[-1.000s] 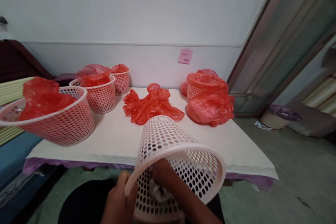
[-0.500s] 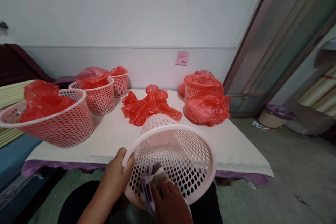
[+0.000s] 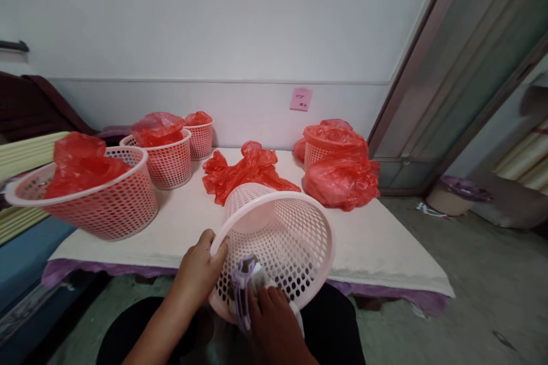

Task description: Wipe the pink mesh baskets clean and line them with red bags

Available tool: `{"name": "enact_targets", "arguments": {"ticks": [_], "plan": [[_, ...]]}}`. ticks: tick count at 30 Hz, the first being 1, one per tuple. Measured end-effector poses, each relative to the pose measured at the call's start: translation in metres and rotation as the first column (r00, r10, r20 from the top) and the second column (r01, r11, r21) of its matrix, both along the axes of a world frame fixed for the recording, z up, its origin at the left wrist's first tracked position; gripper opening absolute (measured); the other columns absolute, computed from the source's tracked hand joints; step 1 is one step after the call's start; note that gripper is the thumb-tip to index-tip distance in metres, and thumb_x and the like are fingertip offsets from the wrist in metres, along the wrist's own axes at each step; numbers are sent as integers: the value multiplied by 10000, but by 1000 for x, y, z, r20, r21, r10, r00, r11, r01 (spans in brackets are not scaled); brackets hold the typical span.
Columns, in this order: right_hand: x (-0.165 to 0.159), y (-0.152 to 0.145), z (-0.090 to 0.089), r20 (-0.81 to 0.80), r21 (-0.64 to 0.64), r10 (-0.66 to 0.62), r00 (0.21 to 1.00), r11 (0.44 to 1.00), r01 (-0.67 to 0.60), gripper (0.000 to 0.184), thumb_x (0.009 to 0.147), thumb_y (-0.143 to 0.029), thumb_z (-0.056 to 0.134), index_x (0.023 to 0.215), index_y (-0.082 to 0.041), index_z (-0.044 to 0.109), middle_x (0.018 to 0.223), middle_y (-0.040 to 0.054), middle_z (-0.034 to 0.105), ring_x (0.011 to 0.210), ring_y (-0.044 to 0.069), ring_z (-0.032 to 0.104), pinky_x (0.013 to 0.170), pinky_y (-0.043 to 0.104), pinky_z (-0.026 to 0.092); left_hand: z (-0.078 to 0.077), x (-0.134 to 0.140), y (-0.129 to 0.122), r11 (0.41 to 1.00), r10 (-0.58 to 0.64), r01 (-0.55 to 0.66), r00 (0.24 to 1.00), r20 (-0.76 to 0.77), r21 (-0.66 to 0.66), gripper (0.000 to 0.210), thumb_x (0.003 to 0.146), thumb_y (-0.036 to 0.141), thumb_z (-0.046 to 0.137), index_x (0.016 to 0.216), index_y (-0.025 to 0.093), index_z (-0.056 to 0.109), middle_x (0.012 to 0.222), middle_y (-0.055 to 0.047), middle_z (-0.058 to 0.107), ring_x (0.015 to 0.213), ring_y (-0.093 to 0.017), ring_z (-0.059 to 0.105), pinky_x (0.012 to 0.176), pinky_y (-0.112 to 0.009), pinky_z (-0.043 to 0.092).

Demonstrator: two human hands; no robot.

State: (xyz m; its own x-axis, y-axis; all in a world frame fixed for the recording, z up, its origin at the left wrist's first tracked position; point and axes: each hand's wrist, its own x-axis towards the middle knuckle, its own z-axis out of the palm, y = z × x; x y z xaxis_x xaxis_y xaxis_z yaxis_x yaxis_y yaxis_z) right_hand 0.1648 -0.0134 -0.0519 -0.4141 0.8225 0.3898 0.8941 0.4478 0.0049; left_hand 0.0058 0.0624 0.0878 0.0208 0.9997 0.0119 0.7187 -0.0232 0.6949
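A pale pink plastic mesh basket [image 3: 285,194] lies tipped on its side at the near table edge, its mouth facing me. My left hand [image 3: 204,267] grips the left side of its rim, thumb inside and fingers outside. At the lower part of the mouth, my right hand [image 3: 274,313] is closed on a purple and white cloth [image 3: 243,291], pressed against the inner mesh. Part of the cloth hangs over the rim. Just behind the basket lies a heap of crumpled red plastic bags [image 3: 252,168].
On the left stand a large pink basket [image 3: 115,211] and two smaller ones [image 3: 171,165], [image 3: 201,140], each with red bags. More red-bagged items [image 3: 340,177] sit at the right. A bin [image 3: 454,197] is on the floor beyond the white-covered table [image 3: 385,251].
The basket has shifted a little to the left and its mouth has turned slightly. My right hand and the cloth remain at its lower inside. The view has swung slightly left.
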Motion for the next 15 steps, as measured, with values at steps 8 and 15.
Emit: {"name": "enact_targets", "arguments": {"ticks": [8, 15], "plan": [[-2, 5, 17, -104, -240, 8, 994, 970, -33, 444, 743, -181, 625, 1182, -163, 565, 981, 129, 674, 807, 288, 616, 673, 423, 522, -2, 4, -3, 995, 28, -41, 990, 139, 89, 285, 849, 495, 512, 736, 258, 400, 625, 70, 411, 612, -155, 436, 616, -281, 310], [-16, 10, 66, -656, -269, -36, 754, 945, -189, 505, 767, -204, 586, 1268, -198, 523, 1163, 103, 626, 1031, 242, 594, 897, 358, 493, -60, 11, -45, 999, 5, -23, 933, 361, 44, 386, 886, 596, 386, 758, 240, 464, 693, 30, 518, 671, -167, 526, 619, -274, 445]]}}
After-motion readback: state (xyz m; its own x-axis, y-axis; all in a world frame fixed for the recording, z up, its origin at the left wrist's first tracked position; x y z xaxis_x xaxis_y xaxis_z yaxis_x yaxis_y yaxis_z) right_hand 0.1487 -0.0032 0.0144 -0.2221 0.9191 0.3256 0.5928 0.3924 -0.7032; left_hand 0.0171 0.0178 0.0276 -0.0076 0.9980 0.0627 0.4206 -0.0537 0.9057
